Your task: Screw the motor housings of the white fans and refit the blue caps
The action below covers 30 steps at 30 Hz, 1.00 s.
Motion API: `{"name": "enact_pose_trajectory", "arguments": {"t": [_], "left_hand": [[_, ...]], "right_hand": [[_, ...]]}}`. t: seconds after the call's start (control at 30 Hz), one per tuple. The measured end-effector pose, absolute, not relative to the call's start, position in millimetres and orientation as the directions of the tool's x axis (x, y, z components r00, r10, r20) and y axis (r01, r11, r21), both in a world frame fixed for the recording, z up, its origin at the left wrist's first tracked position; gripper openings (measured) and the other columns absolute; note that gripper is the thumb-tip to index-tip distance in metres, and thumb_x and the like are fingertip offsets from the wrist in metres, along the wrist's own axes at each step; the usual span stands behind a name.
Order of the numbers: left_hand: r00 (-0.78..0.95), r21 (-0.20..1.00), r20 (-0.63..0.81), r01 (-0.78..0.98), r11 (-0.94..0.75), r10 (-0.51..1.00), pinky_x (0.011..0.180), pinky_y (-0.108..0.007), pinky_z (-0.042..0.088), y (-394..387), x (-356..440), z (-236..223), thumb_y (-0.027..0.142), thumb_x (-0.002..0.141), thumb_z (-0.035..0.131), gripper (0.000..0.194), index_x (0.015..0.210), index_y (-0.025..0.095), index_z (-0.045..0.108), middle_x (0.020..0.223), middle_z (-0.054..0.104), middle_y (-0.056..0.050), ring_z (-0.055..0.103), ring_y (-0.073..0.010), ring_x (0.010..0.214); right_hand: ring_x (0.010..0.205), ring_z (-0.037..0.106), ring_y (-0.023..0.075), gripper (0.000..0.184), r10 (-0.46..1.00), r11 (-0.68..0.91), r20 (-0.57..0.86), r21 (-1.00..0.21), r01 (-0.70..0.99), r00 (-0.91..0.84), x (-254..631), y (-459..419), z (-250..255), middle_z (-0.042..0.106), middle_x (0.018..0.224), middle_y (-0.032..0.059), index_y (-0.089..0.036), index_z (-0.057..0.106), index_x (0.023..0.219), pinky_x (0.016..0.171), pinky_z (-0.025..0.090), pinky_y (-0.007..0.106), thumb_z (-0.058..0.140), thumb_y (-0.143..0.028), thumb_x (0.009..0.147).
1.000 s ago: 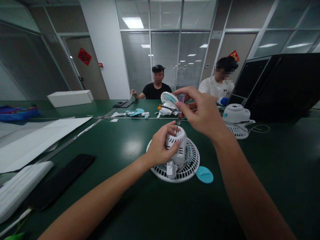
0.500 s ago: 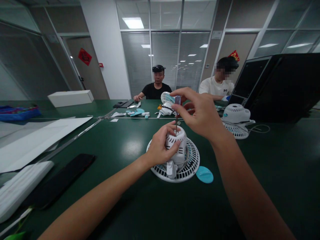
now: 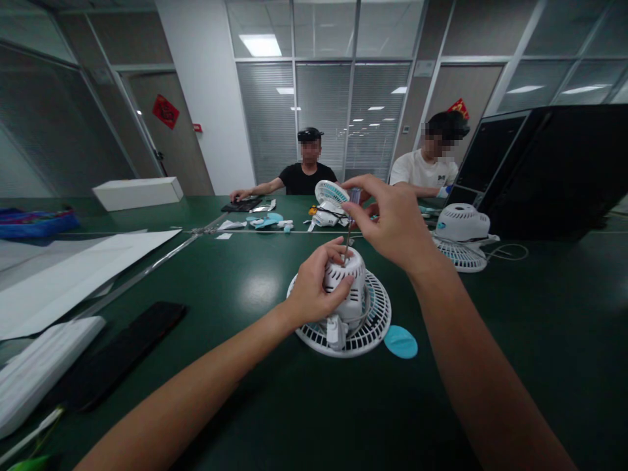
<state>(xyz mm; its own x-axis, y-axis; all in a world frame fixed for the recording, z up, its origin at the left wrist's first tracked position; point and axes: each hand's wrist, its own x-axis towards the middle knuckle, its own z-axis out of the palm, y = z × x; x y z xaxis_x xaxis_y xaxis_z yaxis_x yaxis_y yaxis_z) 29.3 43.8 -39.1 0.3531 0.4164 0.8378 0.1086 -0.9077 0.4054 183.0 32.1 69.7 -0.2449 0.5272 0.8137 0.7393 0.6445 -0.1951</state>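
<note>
A white fan point(image 3: 354, 297) lies grille-down on the green table, its motor housing facing up. My left hand point(image 3: 316, 281) is wrapped round the left side of that housing. In my right hand point(image 3: 387, 219), thumb and fingers grip the clear handle of a screwdriver point(image 3: 348, 242). The screwdriver stands nearly upright, its tip at the top of the housing; the exact contact is hidden by my left fingers. A white plug point(image 3: 336, 332) rests against the near side of the fan. Just right of the grille lies a blue round cap point(image 3: 401, 342).
Another white fan point(image 3: 462, 226) lies at the right beside a large black case point(image 3: 554, 170). Across the table sit two people, near a further fan point(image 3: 330, 208) and blue parts point(image 3: 267, 220). A black pouch point(image 3: 122, 350), papers point(image 3: 112, 261) and a white box point(image 3: 138, 193) are at left.
My right hand shifts slightly and turns about the screwdriver handle, while my left hand stays on the fan. The person opposite sets down a small item and reaches toward the dark object on the table.
</note>
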Motion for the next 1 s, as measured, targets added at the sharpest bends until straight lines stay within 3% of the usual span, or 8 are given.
{"name": "enact_pose_trajectory", "arguments": {"t": [0.17, 0.27, 0.37, 0.5, 0.67, 0.8, 0.87, 1.0], "left_hand": [[0.341, 0.466, 0.812, 0.109, -0.878, 0.473, 0.105, -0.054, 0.042, 40.8, 30.1, -34.6, 0.024, 0.083, 0.061, 0.018, 0.096, 0.021, 0.049, 0.105, 0.066, -0.011, 0.055, -0.0312, 0.124], [0.309, 0.533, 0.788, 0.090, -0.841, 0.533, 0.107, -0.052, 0.041, 39.3, 32.6, -31.2, 0.025, 0.089, 0.058, 0.008, 0.086, 0.020, 0.053, 0.097, 0.067, -0.007, 0.061, -0.0265, 0.114], [0.272, 0.568, 0.783, 0.054, -0.821, 0.559, 0.108, -0.052, 0.042, 39.7, 35.7, -30.3, 0.026, 0.092, 0.055, 0.018, 0.076, 0.020, 0.051, 0.091, 0.066, -0.005, 0.064, -0.0233, 0.107], [0.260, 0.552, 0.796, 0.059, -0.832, 0.547, 0.106, -0.051, 0.044, 41.2, 37.7, -31.8, 0.025, 0.092, 0.055, 0.016, 0.077, 0.020, 0.056, 0.093, 0.068, -0.006, 0.062, -0.0241, 0.111], [0.258, 0.526, 0.813, 0.057, -0.848, 0.522, 0.105, -0.049, 0.044, 42.4, 36.2, -33.8, 0.022, 0.092, 0.055, 0.016, 0.076, 0.019, 0.056, 0.095, 0.068, -0.007, 0.062, -0.0238, 0.112], [0.270, 0.487, 0.829, 0.080, -0.870, 0.489, 0.104, -0.048, 0.045, 43.1, 34.8, -35.0, 0.020, 0.093, 0.053, 0.014, 0.082, 0.018, 0.060, 0.097, 0.068, -0.007, 0.062, -0.0238, 0.113], [0.283, 0.465, 0.836, 0.090, -0.881, 0.470, 0.104, -0.047, 0.045, 43.0, 34.6, -34.9, 0.019, 0.094, 0.051, 0.014, 0.085, 0.018, 0.062, 0.097, 0.068, -0.007, 0.061, -0.0236, 0.114], [0.289, 0.453, 0.839, 0.095, -0.886, 0.460, 0.103, -0.046, 0.046, 42.4, 34.5, -34.0, 0.017, 0.095, 0.051, 0.015, 0.085, 0.018, 0.063, 0.097, 0.068, -0.007, 0.061, -0.0229, 0.111]], "right_hand": [[0.076, 0.066, 0.0193, 0.030, 0.500, 0.724, 0.819, -0.217, 0.655, -0.281, 182.0, 29.3, 70.7, 0.071, 0.099, 0.0088, -0.014, 0.067, 0.115, 0.073, 0.053, 0.034, 0.059, -0.021, 0.086], [0.083, 0.068, 0.0191, 0.035, 0.490, 0.797, 0.812, -0.269, 0.541, -0.317, 178.9, 25.2, 71.7, 0.071, 0.108, 0.0093, -0.015, 0.065, 0.122, 0.076, 0.055, 0.034, 0.050, -0.019, 0.091], [0.079, 0.067, 0.0173, 0.033, 0.488, 0.806, 0.817, -0.287, 0.517, -0.307, 177.8, 23.7, 71.6, 0.071, 0.101, 0.0068, -0.017, 0.067, 0.120, 0.073, 0.055, 0.032, 0.053, -0.022, 0.091], [0.065, 0.061, 0.0139, 0.030, 0.463, 0.764, 0.851, -0.242, 0.598, -0.247, 179.1, 26.2, 70.1, 0.068, 0.083, 0.0030, -0.017, 0.070, 0.109, 0.067, 0.053, 0.030, 0.066, -0.033, 0.085], [0.085, 0.065, 0.0167, 0.028, 0.471, 0.808, 0.835, -0.277, 0.521, -0.286, 178.8, 27.0, 69.6, 0.070, 0.104, 0.0069, -0.017, 0.068, 0.116, 0.074, 0.054, 0.030, 0.054, -0.026, 0.093], [0.070, 0.062, 0.0135, 0.018, 0.471, 0.826, 0.843, -0.317, 0.465, -0.262, 177.7, 25.1, 70.9, 0.067, 0.084, 0.0020, -0.016, 0.067, 0.094, 0.067, 0.054, 0.028, 0.066, -0.032, 0.085], [0.064, 0.058, 0.0115, 0.024, 0.460, 0.817, 0.854, -0.299, 0.492, -0.244, 177.7, 24.2, 71.4, 0.062, 0.075, -0.0004, -0.016, 0.063, 0.082, 0.063, 0.052, 0.026, 0.070, -0.039, 0.082], [0.077, 0.064, 0.0134, 0.023, 0.471, 0.846, 0.836, -0.338, 0.412, -0.281, 177.5, 22.0, 71.8, 0.067, 0.087, 0.0023, -0.017, 0.064, 0.094, 0.066, 0.054, 0.025, 0.060, -0.039, 0.090]]}}
